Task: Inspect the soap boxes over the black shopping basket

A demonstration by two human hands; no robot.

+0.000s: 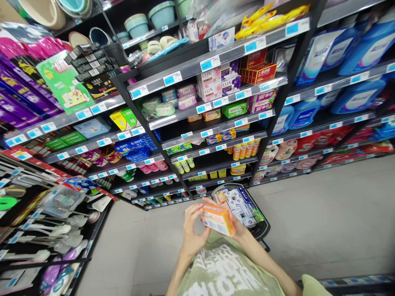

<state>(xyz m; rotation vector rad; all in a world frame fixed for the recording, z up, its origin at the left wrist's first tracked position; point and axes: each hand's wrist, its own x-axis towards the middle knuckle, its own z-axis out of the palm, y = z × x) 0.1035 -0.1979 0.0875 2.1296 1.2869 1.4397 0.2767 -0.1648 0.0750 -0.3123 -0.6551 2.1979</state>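
An orange and white soap pack [216, 218] is held in front of my chest, tilted, with its white printed side towards me. My left hand [194, 226] grips its left end between thumb and fingers. My right hand [237, 225] is wrapped round the right end, its fingers partly hidden behind the pack. Just beyond my hands stands a black shopping basket [262, 218]. In it lie several white and blue boxes [239, 205], an orange pack [219, 197] and something green at the right side.
Shelves ahead hold pink LUX soap boxes [210, 84], green soap packs [235, 109] and orange soap packs [212, 114]. Blue detergent bottles [305, 112] fill the right shelves. A rack of kitchen utensils [52, 230] stands at left. Grey floor [308, 218] lies around the basket.
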